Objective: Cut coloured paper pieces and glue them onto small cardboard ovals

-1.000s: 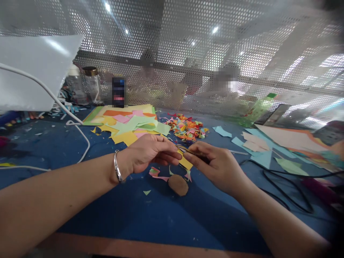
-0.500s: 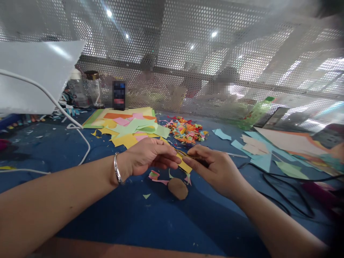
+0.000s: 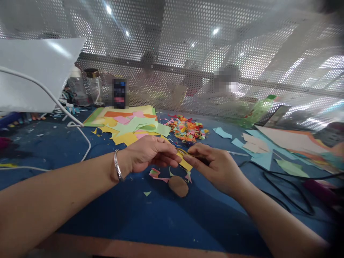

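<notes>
With our right hand [image 3: 205, 157] we are pinching a thin brown strip [image 3: 183, 152], too blurry to name better. Our left hand [image 3: 154, 154] is curling near its other end; we cannot tell if those fingers are gripping. The strip is sitting between our hands, near a yellow paper piece [image 3: 186, 165]. If we are squeezing too hard, it might bend or slip. If we are dropping a wrist, we might bump the round brown cardboard [image 3: 178, 186]. We are counting two hands, one strip, one cardboard round, one bracelet [image 3: 117, 165] and one scrap pile [image 3: 188, 129].
</notes>
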`<state>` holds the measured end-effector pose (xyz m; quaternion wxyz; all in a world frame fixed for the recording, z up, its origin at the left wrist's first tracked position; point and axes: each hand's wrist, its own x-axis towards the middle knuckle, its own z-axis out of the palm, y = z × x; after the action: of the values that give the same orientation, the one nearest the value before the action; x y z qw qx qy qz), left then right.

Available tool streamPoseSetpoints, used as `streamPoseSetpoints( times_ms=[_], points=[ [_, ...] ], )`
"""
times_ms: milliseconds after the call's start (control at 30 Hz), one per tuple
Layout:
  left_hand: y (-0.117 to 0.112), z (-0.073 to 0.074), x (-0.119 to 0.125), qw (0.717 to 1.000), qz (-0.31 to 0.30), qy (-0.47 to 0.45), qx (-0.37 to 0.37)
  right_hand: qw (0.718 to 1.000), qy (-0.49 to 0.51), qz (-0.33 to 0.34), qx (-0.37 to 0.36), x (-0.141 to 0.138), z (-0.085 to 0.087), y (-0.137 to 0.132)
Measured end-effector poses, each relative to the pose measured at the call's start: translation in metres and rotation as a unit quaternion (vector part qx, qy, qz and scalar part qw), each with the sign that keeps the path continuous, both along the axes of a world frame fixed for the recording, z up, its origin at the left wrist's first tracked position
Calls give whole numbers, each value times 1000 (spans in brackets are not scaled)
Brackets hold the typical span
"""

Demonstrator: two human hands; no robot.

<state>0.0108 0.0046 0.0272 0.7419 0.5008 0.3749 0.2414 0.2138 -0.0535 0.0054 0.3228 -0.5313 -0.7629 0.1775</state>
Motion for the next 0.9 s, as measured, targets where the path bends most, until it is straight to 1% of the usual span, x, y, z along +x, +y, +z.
streamPoseSetpoints(
  times_ms=[167,400,667,900],
  points=[
    [1,-2,0,1000,-3,-1,0,1000,-15,-10,3,1,-1,1],
    [0,1,0,1000,2,9,-1,1000,-17,-12,-8,0,2,1],
    [0,2,0,1000,6,12,3,1000,-27,-11,-6,3,-1,1],
    [0,1,0,1000,-1,24,10,999,-19,-6,-26,1,0,1]
  ],
)
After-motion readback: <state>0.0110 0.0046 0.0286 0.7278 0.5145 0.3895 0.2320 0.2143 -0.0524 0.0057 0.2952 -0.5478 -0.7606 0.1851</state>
